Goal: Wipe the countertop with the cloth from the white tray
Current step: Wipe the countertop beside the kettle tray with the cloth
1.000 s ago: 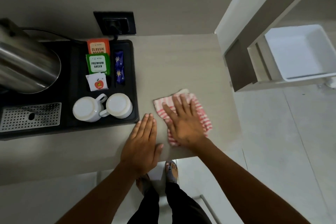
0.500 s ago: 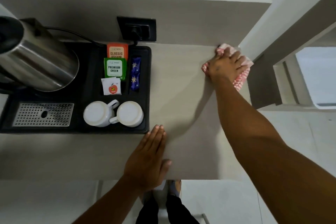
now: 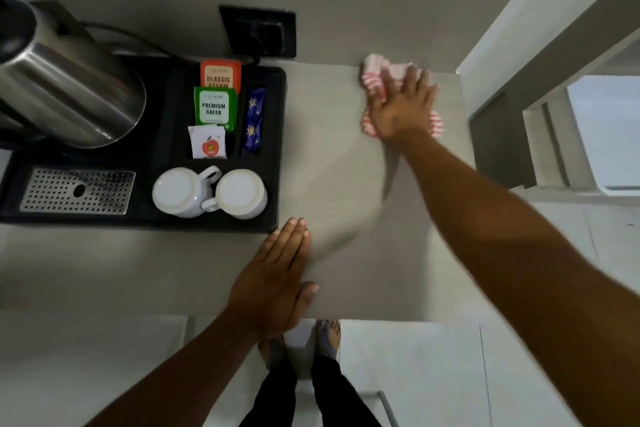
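A red-and-white striped cloth (image 3: 375, 74) lies on the beige countertop (image 3: 339, 184) near its back right corner. My right hand (image 3: 401, 104) presses flat on the cloth, fingers spread toward the wall, and covers most of it. My left hand (image 3: 273, 277) rests flat on the countertop near the front edge, holding nothing. The white tray (image 3: 609, 135) sits at the far right, partly cut off by the frame.
A black tray (image 3: 273, 149) on the left holds a steel kettle (image 3: 65, 87), two upturned white cups (image 3: 207, 192), tea sachets (image 3: 214, 107) and a metal drip grate (image 3: 76, 191). A wall socket (image 3: 259, 31) is behind it. A grey wall panel (image 3: 498, 135) borders the counter's right side.
My right hand swept the cloth from the front middle of the counter to the back right corner, then slid it a little left along the wall. My left hand stayed put.
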